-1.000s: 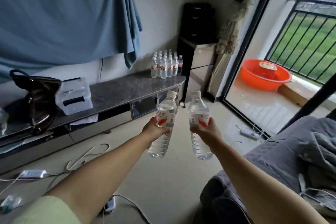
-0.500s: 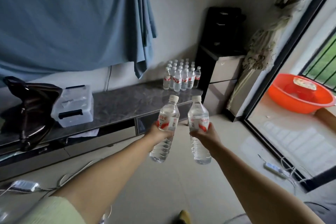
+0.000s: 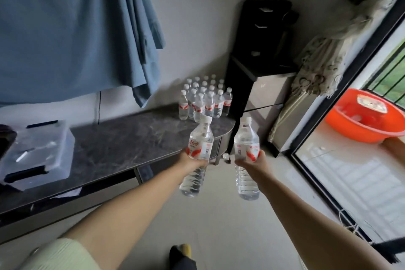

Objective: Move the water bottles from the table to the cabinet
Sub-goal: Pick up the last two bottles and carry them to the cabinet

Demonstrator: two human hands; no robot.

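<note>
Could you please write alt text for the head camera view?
Two outstretched hands each hold a water bottle upright: left hand, right hand. Ahead, a cluster of bottles stands on a dark marble-topped cabinet.

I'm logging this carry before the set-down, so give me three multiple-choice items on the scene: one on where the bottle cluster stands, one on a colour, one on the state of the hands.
1. Where does the cluster of bottles stand?
A. On the floor by the window
B. At the right end of the dark cabinet top, near the wall
C. Inside the clear storage box

2. What colour is the basin beyond the glass door?
A. Orange
B. Blue
C. White

3. What are the two hands doing?
A. Both hang idle
B. Only the right one holds a bottle
C. Each grips one bottle

Answers: 1 B, the cluster sits on the top's far right end by the wall. 2 A, the basin is plainly orange. 3 C, the left hand grips the left bottle and the right hand grips the right bottle.
</note>
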